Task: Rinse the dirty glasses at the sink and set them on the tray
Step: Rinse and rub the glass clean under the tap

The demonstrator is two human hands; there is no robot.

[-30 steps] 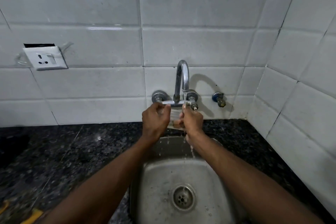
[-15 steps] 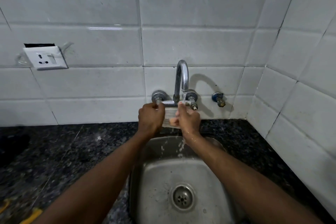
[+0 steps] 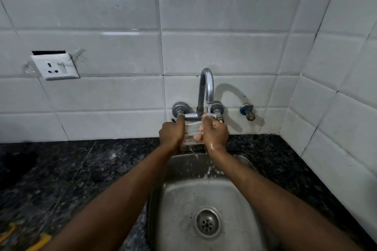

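Curved chrome tap (image 3: pixel 207 85) on white tiled wall (image 3: pixel 122 16), water running. Blue-capped brass valve (image 3: pixel 247 111) to its right, white wall socket (image 3: pixel 56 66) far left. Stainless steel sink (image 3: pixel 179 195) set in black speckled granite tabletop (image 3: pixel 81 169).

Backs of left hand (image 3: pixel 171 132) and right hand (image 3: pixel 216 133) hide much of clear drinking glass (image 3: pixel 192 133).

Versus second ago: both hands slightly higher, nearer spout, grip unchanged.

Glass under stream, above sink's back edge. Left hand's fingers curl round one side, wet right hand's round other. Fingertips show through its wall, water spilling below.
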